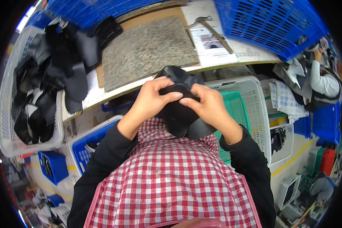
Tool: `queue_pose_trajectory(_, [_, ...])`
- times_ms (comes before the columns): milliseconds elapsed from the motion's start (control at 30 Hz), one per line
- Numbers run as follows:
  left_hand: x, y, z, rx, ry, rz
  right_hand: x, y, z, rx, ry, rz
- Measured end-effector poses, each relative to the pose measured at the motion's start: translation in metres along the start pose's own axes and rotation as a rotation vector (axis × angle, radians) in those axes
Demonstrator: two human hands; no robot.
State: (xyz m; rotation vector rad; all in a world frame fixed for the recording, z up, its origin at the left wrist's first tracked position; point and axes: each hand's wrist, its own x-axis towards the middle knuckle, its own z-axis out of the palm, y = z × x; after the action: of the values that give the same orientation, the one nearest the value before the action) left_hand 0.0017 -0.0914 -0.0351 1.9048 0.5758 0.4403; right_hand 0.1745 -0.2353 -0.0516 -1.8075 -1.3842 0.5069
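Both my hands grip a black leather shoe upper (186, 121) in front of my checked apron, near the table's front edge. My left hand (154, 95) pinches its upper edge between thumb and curled fingers. From the other side my right hand (209, 104) holds the same piece, its thumb pressed on the dark material close to the left thumb. The fingertips behind the piece are hidden. The upper's lower part hangs down over the apron.
A grey rough board (148, 51) lies on the white table, with a hammer (216, 36) on a printed sheet beside it. Blue crates (271, 22) stand behind. At left, a white basket (5, 114) overflows with black pieces; another white basket (260, 110) holds a green one. A co-worker's sleeve (323, 83) shows far right.
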Motion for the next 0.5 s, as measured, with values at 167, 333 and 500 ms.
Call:
queue_pose_trajectory(167, [-0.003, -0.009, -0.005, -0.083, 0.066, -0.062, 0.012, -0.001, 0.004, -0.052, -0.137, 0.130])
queue_pose_trajectory(333, [-0.017, -0.031, -0.015, 0.009, 0.165, -0.077, 0.017, -0.004, 0.016, 0.019, -0.082, 0.073])
queue_pose_trajectory(500, [-0.022, -0.034, -0.065, -0.365, 0.170, 0.035, 0.009, -0.045, 0.020, -0.268, 0.121, -0.239])
